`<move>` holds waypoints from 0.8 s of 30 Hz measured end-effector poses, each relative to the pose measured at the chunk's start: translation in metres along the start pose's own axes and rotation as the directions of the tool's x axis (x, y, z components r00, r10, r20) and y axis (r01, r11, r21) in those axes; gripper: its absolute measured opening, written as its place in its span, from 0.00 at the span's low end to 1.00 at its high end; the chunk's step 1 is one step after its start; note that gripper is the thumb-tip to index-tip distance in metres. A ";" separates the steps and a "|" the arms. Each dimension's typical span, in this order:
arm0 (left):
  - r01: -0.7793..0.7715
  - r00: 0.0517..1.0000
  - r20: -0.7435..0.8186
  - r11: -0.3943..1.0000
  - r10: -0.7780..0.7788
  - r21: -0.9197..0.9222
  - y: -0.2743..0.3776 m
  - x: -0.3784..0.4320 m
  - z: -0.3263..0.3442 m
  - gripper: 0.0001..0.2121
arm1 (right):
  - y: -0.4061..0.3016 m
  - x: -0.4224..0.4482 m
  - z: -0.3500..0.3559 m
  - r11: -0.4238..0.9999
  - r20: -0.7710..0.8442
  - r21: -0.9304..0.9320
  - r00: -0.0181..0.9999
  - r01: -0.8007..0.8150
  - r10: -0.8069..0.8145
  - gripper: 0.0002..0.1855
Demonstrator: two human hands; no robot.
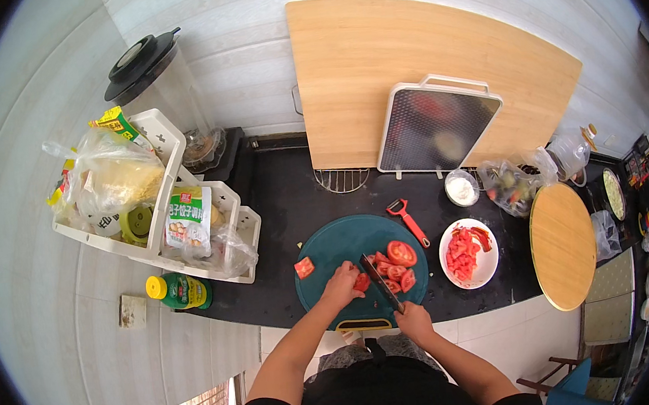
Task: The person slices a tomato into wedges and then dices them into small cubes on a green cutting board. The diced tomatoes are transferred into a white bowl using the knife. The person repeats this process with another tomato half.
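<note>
A round dark green cutting board (328, 240) lies before me on the black counter. My left hand (342, 286) holds a piece of tomato (361, 282) on it with the fingertips. My right hand (414, 322) grips the handle of a kitchen knife (381, 283), whose blade stands just right of the held piece. Cut tomato pieces (395, 271) and a tomato half (401, 253) lie right of the blade. Another tomato chunk (304, 268) sits near the board's left edge. A white bowl (489, 266) of chopped tomato (461, 257) stands to the right.
A red peeler (413, 223) lies behind the board, near a small bowl of white powder (461, 189). Left are a white plastic rack (158, 252) of packets and a green bottle (184, 291). A round wooden board (563, 245) is at right; a perforated-looking board (439, 126) leans behind.
</note>
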State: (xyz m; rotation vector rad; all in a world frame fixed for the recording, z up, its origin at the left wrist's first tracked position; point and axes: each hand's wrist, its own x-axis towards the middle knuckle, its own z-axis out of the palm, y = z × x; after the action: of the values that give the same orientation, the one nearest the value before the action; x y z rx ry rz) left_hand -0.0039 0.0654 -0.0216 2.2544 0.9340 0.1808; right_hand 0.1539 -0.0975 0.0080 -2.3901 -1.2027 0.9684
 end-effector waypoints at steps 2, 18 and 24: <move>0.070 0.994 -0.078 0.997 -0.073 -0.035 0.007 -0.002 0.007 0.27 | 0.001 0.002 0.002 1.000 0.003 -0.018 1.000 0.008 -0.008 0.13; 0.089 0.918 -0.344 0.948 -0.196 -0.304 -0.017 -0.027 0.025 0.24 | -0.007 0.020 -0.009 0.988 -0.005 -0.049 0.989 0.147 -0.148 0.13; 0.063 0.880 -0.451 0.977 -0.150 -0.202 -0.007 -0.008 0.021 0.20 | -0.005 0.020 -0.007 0.993 0.022 -0.058 0.994 0.106 -0.105 0.13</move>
State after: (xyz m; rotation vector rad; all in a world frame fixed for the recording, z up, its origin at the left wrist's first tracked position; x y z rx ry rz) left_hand -0.0066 0.0523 -0.0413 2.0149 1.2301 0.7549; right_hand 0.1637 -0.0781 0.0070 -2.3394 -1.3683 0.9372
